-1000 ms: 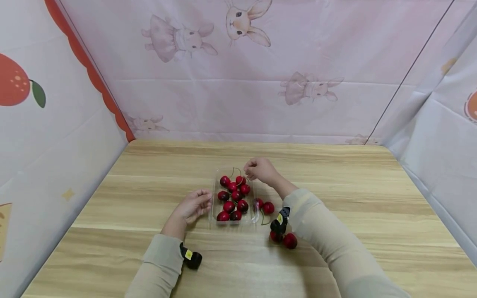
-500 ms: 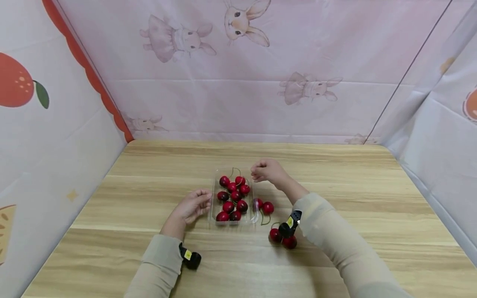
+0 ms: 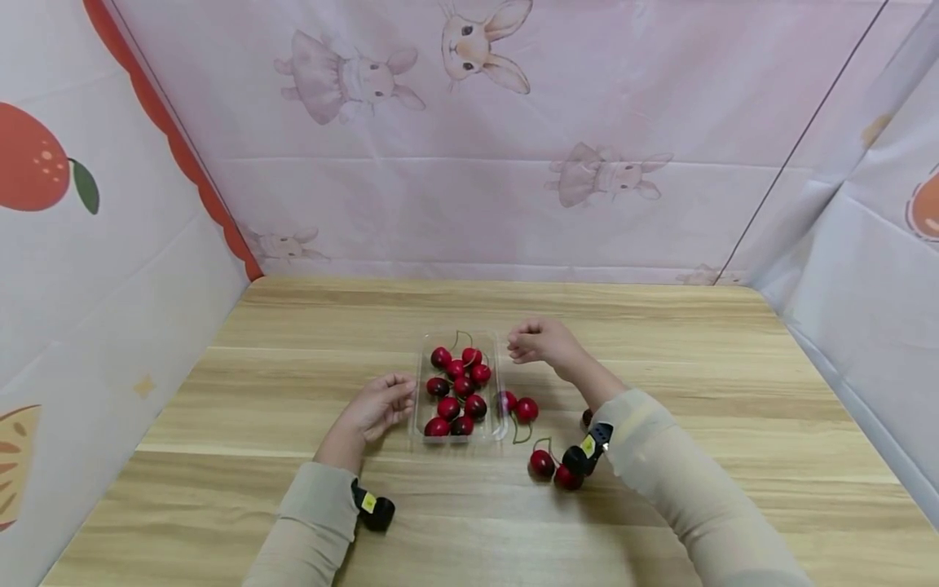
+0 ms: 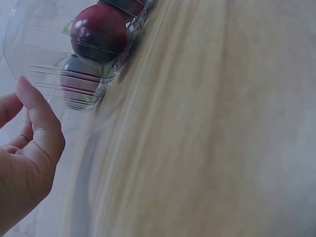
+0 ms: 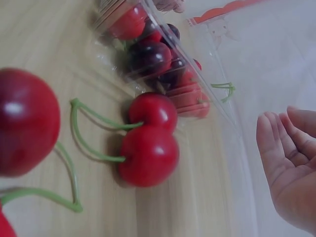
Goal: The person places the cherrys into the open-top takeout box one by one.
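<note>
- Right hand (image 3: 544,346) has moved outward, now just beside the clear plastic rectangular tray (image 3: 487,438) of glossy red cherries (image 3: 464,386); in the head view, that tray lies between both hands, long axis pointing away from the person. One loose red cherry pair (image 3: 527,409) lies bodyward of the right hand, the nearer one.
- Left wrist view: left hand (image 4: 32,153) seems to pinch the tray's rim.
- Right wrist view: right hand holds nothing, fingers softly bent, thumb gap narrow.
</note>
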`<state>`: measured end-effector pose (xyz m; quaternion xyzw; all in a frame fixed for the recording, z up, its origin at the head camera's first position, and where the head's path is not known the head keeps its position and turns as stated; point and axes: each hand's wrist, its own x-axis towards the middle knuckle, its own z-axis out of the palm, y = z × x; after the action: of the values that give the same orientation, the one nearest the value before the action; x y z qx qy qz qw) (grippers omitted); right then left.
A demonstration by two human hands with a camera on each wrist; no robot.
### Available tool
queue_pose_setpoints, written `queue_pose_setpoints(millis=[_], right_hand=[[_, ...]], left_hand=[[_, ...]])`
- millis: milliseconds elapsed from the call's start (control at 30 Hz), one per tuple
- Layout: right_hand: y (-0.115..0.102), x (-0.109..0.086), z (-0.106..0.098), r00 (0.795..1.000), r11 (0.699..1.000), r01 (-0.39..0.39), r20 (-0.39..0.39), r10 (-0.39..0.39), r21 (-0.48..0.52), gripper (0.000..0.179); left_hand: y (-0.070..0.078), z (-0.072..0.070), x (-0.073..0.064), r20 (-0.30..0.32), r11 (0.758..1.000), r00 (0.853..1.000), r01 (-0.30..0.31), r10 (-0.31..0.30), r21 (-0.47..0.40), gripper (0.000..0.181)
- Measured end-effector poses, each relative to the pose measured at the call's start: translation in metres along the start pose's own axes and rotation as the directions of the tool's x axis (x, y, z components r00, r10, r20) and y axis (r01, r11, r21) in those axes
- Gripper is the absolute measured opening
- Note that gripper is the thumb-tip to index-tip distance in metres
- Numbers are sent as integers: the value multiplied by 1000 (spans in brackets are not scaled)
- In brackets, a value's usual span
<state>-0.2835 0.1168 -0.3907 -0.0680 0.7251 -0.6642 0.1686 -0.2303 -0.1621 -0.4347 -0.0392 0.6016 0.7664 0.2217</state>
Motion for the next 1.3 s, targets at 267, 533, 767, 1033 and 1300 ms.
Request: queue_pose_setpoints(millis=[267,533,767,1033,1300], right_hand=[[2,-9,-10,1000,1000,-1,-5,2,14,15],[8,-18,-21,1000,1000,-11,-19,12,15,18],[12,-27,-30,999,1000,-19,-28,20,15,21],[18,-36,-41,997,998,-57,-60,58,11,27],[24,-46,-54,996,998,-58,-69,58,6,28]], left_hand=[[1,-1,0,-12,1000,1000,8,-8,17,7],[1,-1,0,-15,1000,1000,8,-8,18,7],[1,-1,-2,-16,1000,1000,10,-10,17,10],[1,-1,-3,-23,1000,1000,12,-12,14,6],[0,-1,-3,-27,1000,999,19,-19,4,5]])
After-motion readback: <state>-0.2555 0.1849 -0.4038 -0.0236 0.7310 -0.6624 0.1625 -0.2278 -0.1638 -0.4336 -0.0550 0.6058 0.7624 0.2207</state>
